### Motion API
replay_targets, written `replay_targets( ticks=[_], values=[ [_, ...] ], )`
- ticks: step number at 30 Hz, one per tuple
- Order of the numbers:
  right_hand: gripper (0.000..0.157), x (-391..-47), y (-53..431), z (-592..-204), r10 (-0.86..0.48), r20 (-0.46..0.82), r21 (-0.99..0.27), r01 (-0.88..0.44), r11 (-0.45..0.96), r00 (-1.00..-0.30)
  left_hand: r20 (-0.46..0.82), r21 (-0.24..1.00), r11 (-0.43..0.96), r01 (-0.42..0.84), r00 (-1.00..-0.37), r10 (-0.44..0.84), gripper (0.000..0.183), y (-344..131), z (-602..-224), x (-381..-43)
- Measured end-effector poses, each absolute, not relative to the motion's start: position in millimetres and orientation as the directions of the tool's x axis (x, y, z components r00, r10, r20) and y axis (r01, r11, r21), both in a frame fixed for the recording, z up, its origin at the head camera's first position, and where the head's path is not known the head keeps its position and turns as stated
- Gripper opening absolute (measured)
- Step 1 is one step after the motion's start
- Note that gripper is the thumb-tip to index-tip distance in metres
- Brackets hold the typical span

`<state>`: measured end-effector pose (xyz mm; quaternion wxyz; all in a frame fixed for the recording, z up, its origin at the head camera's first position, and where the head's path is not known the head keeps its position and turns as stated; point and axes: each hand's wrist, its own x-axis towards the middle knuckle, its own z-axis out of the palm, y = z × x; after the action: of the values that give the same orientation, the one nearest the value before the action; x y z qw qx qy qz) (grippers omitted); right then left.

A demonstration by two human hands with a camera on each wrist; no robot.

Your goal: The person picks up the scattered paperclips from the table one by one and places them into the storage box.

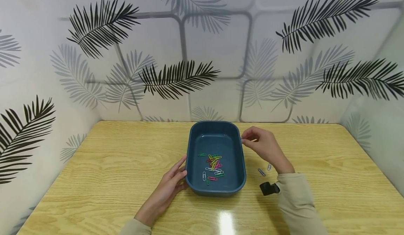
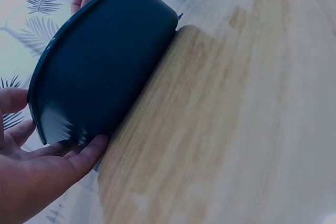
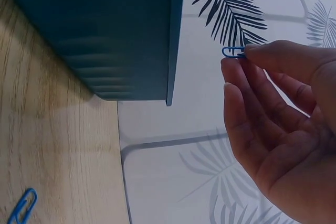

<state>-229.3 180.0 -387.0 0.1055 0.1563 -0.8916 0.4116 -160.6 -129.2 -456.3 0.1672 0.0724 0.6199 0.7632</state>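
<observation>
A dark blue tray (image 1: 214, 129) holds several coloured paper clips (image 1: 214, 163), gathered toward its near half. My left hand (image 1: 172, 182) rests against the tray's left side, its fingers spread on the outer wall (image 2: 100, 66) and one fingertip at the rim. Just beyond the opposite rim, my right hand (image 1: 265, 145) pinches a blue paper clip (image 3: 231, 52) between thumb and fingertips. That clip is apart from the tray in the right wrist view. The left hand's full contact with the tray is partly hidden.
Two loose paper clips (image 1: 261, 172) lie on the wooden table (image 1: 126, 150) right of the tray, below my right wrist. A black wrist camera (image 1: 269, 188) sits at the right sleeve. A wall (image 1: 217, 101) with leaf patterns stands behind the table.
</observation>
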Motion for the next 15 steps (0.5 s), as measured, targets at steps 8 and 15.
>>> replay_targets(
  ticks=[8, 15],
  values=[
    [0.005, -229.7, 179.1, -389.0, -0.212, 0.327, -0.69, -0.386, 0.612, -0.921, -0.094, 0.971, -0.175, -0.162, -0.935, 0.341, 0.059, -129.2, -456.9, -160.5],
    [0.004, -229.4, 178.8, -389.0, -0.216, 0.324, -0.696, -0.386, 0.605, -0.921, -0.089, 0.97, -0.182, -0.159, -0.935, 0.343, 0.059, -128.6, -457.2, -160.4]
  ],
)
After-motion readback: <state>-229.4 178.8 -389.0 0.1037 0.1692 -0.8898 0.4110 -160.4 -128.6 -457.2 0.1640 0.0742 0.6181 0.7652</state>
